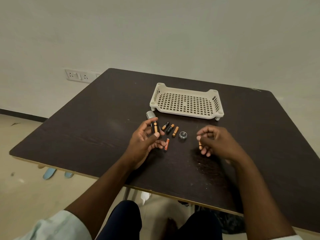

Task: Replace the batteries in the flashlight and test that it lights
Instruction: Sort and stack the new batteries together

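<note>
Left hand (145, 142) grips the battery holder (155, 129), thumb across its lower end, fingers wrapped behind; it is held above the table (86, 129). Holder's long axis runs near-upright, top end tipped slightly away toward the tray; one copper-topped cell is seated in a visible slot, aligned with the holder. Flashlight body (150, 115) pokes out just behind the holder's top, silver, mostly hidden by hand and holder, so which way it points can't be told.

Right of the holder, three loose batteries (170, 128) lie on the table in a row, all angled alike, upper ends leaning right and away. Nearer the camera, an orange battery (166, 144) lies alone, roughly the same slant, just beside the left fingertips. Tail cap (183, 135) sits flat, right of the row.

Right hand (213, 141) pinches a small battery (200, 145), fingers curled, long axis near-vertical in frame; whether it touches the table is unclear.

White slotted tray (186, 101) sits behind everything
</note>
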